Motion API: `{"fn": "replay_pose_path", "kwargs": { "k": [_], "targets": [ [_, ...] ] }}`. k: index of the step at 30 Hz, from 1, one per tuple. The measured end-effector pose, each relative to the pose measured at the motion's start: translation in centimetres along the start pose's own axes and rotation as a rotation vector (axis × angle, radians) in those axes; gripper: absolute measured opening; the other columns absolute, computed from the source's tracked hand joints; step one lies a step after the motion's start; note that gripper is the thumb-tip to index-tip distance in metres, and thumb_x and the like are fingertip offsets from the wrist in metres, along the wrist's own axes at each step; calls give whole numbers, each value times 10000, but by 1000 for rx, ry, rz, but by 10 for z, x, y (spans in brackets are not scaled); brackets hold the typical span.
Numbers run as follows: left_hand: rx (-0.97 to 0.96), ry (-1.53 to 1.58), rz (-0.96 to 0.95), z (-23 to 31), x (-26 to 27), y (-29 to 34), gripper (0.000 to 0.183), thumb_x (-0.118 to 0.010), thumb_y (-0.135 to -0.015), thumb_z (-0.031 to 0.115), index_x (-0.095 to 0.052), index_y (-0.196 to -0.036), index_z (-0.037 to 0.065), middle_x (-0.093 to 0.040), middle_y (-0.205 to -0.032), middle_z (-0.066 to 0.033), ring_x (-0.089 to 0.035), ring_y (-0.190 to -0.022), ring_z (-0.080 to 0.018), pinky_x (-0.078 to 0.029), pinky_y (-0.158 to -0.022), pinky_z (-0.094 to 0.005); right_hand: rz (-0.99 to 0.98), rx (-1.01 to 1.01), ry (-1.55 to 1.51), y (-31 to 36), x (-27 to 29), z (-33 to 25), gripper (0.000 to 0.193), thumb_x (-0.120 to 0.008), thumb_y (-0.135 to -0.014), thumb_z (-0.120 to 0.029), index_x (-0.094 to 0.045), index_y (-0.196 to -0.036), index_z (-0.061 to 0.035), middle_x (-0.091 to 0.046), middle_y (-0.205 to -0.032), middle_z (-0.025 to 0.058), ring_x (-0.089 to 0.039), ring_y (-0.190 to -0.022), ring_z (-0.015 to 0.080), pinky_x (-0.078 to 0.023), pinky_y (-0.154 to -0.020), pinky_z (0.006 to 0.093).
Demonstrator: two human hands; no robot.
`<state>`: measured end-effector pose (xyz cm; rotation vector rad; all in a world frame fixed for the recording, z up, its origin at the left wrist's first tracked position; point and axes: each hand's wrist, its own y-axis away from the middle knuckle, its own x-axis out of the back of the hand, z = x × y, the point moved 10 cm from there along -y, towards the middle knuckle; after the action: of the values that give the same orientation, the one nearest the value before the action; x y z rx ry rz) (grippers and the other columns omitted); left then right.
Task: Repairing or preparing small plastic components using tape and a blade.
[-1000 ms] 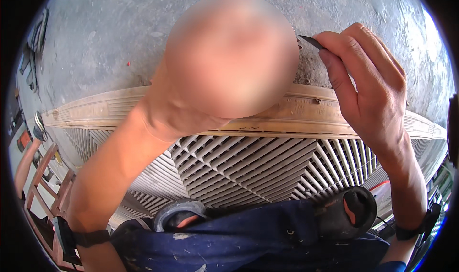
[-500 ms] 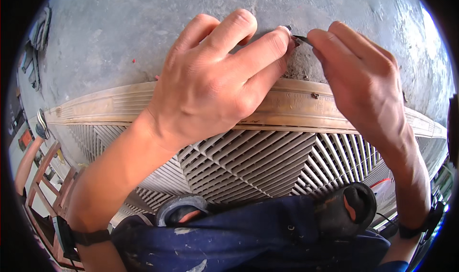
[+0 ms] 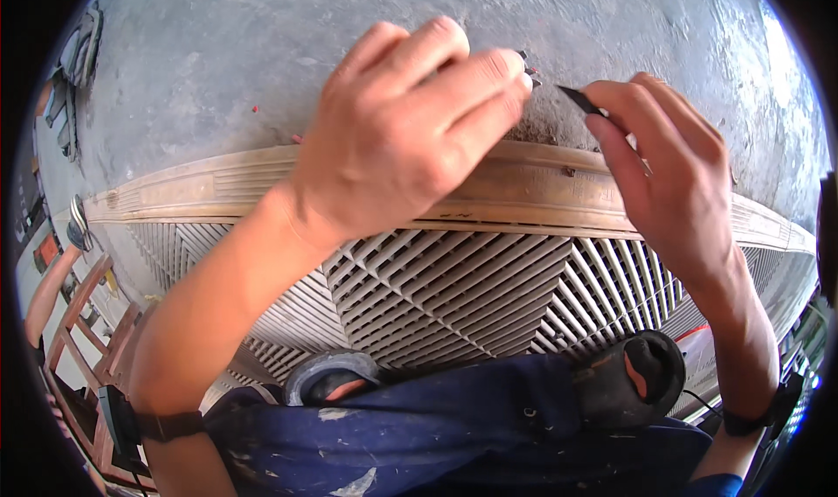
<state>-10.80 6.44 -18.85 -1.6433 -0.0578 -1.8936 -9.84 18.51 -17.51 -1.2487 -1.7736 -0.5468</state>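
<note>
My left hand (image 3: 406, 130) is closed in a pinch above the grey surface. A small dark piece with a red spot (image 3: 531, 71) pokes out past its thumb and forefinger; its kind I cannot make out, as the fingers cover most of it. In my right hand (image 3: 672, 152) is a thin black blade (image 3: 578, 100), its sharp tip pointing left toward that dark piece. A gap separates the blade from the piece. The rest of what the right hand grips is hidden by its fingers.
Under my hands runs a tan ribbed edge strip (image 3: 236, 181), with slatted pale panels (image 3: 445, 287) below it. The rough grey surface (image 3: 209, 52) carries a tiny red scrap (image 3: 255, 109). At left are a wooden chair (image 3: 77, 309) and another person's bare limb (image 3: 48, 292).
My right hand has drawn back and down, pulling the blade away from the piece in my left hand. More of the blade now shows. The left hand has shifted slightly.
</note>
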Motion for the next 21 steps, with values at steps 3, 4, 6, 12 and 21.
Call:
{"fn": "replay_pose_path", "kwargs": {
  "k": [3, 4, 6, 12, 21],
  "targets": [
    [7, 130, 101, -7, 12, -13, 301, -774, -787, 104, -736, -1082, 60, -688, -1136, -31, -617, -909, -216, -493, -778, -336, -18, -71, -44, 7, 12, 3, 178, -706, -868, 60, -687, -1040, 19, -658, -826, 102, -603, -640, 154, -492, -567, 293],
    [126, 224, 85, -13, 14, -19, 284, -777, -806, 114, -720, -1078, 58, -664, -1118, -46, -618, -937, -242, -496, -811, -352, -52, -59, -72, 10, 11, 0, 180, -710, -866, 57, -690, -1041, 17, -664, -818, 98, -597, -636, 128, -481, -553, 276],
    [243, 364, 102, -27, 14, -27, 209, -769, -796, 46, -691, -978, -17, -582, -993, -101, -559, -833, -242, -495, -763, -350, -97, -36, -112, 19, 10, -4, 184, -730, -847, 48, -688, -1024, 21, -658, -808, 94, -602, -625, 154, -483, -548, 289],
    [302, 267, -142, -27, 3, -29, 255, -776, -848, 111, -645, -1051, 31, -587, -1059, -83, -591, -964, -262, -493, -865, -369, -193, 7, -133, 33, 6, -22, 173, -745, -782, 9, -643, -919, -16, -620, -786, 87, -646, -706, 252, -549, -639, 374],
    [343, 316, -129, -26, -2, -23, 219, -767, -833, 113, -597, -952, 40, -598, -998, -92, -600, -1010, -292, -491, -891, -395, -344, -74, -199, 65, -7, -33, 289, -705, -800, -17, -552, -1044, -36, -649, -804, 115, -675, -711, 307, -540, -625, 430]
  ]
}}
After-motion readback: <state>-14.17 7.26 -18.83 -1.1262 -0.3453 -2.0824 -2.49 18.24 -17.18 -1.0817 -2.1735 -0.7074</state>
